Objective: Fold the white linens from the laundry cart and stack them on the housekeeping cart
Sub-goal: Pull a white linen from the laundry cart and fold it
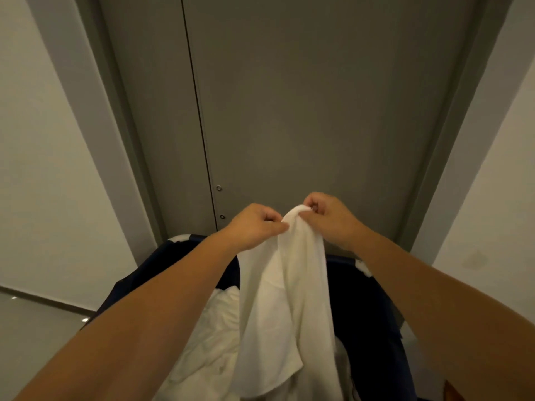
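Note:
A white linen (285,308) hangs down in front of me, pinched at its top edge by both hands held close together. My left hand (254,224) grips the left side of that edge and my right hand (330,217) grips the right side. The cloth drapes into the dark blue laundry cart (373,319) below, where more crumpled white linens (211,337) lie. The housekeeping cart is not in view.
A grey double door (289,111) stands straight ahead behind the cart, with pale walls (37,169) on both sides. A glossy floor (31,328) shows at lower left. A brown edge (451,392) peeks in at the bottom right.

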`<act>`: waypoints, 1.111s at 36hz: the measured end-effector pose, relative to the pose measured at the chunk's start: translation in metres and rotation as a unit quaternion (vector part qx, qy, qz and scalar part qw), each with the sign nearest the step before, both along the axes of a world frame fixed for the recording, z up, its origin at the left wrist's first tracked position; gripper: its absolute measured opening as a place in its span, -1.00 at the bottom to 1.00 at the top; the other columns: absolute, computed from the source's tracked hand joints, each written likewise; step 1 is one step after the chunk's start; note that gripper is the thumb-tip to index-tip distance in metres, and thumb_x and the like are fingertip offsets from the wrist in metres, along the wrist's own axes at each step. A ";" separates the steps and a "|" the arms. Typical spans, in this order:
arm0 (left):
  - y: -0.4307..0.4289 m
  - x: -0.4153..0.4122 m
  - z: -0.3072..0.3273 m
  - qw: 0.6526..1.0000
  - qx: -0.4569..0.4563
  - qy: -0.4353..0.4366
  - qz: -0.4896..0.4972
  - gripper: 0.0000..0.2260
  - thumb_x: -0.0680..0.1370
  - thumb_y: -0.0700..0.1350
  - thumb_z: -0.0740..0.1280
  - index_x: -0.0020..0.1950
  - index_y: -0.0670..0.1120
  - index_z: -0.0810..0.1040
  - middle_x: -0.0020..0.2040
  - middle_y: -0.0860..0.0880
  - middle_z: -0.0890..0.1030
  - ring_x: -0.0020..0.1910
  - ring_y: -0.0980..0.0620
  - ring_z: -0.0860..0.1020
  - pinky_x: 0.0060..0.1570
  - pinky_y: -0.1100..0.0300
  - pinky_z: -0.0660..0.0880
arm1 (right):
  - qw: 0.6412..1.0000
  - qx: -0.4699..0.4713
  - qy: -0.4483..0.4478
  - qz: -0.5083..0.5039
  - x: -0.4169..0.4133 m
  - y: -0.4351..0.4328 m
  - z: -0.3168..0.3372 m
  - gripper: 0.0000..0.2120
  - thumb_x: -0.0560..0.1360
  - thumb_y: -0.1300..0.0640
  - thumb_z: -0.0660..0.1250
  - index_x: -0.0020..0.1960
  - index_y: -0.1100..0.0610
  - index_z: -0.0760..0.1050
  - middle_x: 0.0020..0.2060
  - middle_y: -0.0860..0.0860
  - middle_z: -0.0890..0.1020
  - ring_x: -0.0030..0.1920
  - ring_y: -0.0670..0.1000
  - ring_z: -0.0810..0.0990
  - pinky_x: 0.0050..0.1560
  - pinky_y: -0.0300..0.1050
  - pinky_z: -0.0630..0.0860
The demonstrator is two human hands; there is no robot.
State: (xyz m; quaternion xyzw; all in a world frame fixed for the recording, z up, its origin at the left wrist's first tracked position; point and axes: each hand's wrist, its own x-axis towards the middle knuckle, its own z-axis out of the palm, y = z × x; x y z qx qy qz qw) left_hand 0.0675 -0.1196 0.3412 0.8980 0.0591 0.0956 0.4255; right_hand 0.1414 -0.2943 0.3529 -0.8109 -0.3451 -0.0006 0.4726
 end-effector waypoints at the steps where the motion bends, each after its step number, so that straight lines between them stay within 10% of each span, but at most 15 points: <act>1: 0.001 0.000 -0.003 1.000 0.015 0.008 0.004 -0.73 0.37 0.09 0.42 -0.27 -0.13 0.60 -0.36 -0.05 0.51 -0.35 0.05 0.45 -0.25 0.12 0.39 | 1.000 0.004 -0.010 -0.001 0.000 0.001 0.007 -0.80 0.51 0.24 0.31 -0.24 0.05 0.40 -0.42 -0.07 0.41 -0.41 -0.13 0.34 -0.37 -0.25 0.31; 18: 0.014 0.012 -0.002 0.995 0.037 0.089 0.027 -0.76 0.45 -0.19 0.30 -0.43 -0.08 0.43 -0.41 -0.02 0.41 -0.39 0.03 0.39 -0.32 0.21 0.31 | 0.972 -0.050 -0.103 -0.207 0.048 -0.073 0.047 -0.88 0.59 0.10 0.22 0.03 0.16 0.42 -0.11 0.04 0.46 -0.12 0.03 0.41 -0.10 -0.14 0.29; 28: 0.037 0.011 -0.006 0.981 0.135 0.140 -0.024 -0.86 0.47 -0.16 0.34 -0.20 -0.19 0.65 -0.30 -0.04 0.55 -0.29 0.06 0.49 -0.24 0.18 0.42 | 0.957 -0.030 -0.089 -0.275 0.069 -0.104 0.034 -0.90 0.59 0.13 0.21 0.03 0.16 0.39 -0.10 0.07 0.45 -0.12 0.06 0.40 -0.09 -0.11 0.29; 33: 0.033 0.011 0.003 0.987 0.126 0.089 -0.035 -0.79 0.53 -0.18 0.32 -0.23 0.08 0.64 -0.20 0.02 0.66 -0.22 0.12 0.58 -0.16 0.21 0.50 | 0.969 -0.105 -0.070 -0.212 0.077 -0.110 0.017 -0.86 0.59 0.14 0.24 0.12 0.15 0.43 -0.02 0.06 0.48 -0.03 0.09 0.46 -0.02 -0.13 0.31; 40: 0.012 0.021 0.027 0.985 0.139 0.048 -0.091 -0.82 0.59 -0.16 0.27 0.00 -0.05 0.68 -0.09 0.04 0.68 -0.07 0.09 0.63 -0.04 0.19 0.54 | 0.937 -0.346 -0.037 0.021 0.068 -0.100 -0.027 -0.86 0.46 0.08 0.45 -0.01 0.09 0.61 -0.21 -0.08 0.57 -0.17 -0.10 0.54 -0.10 -0.27 0.37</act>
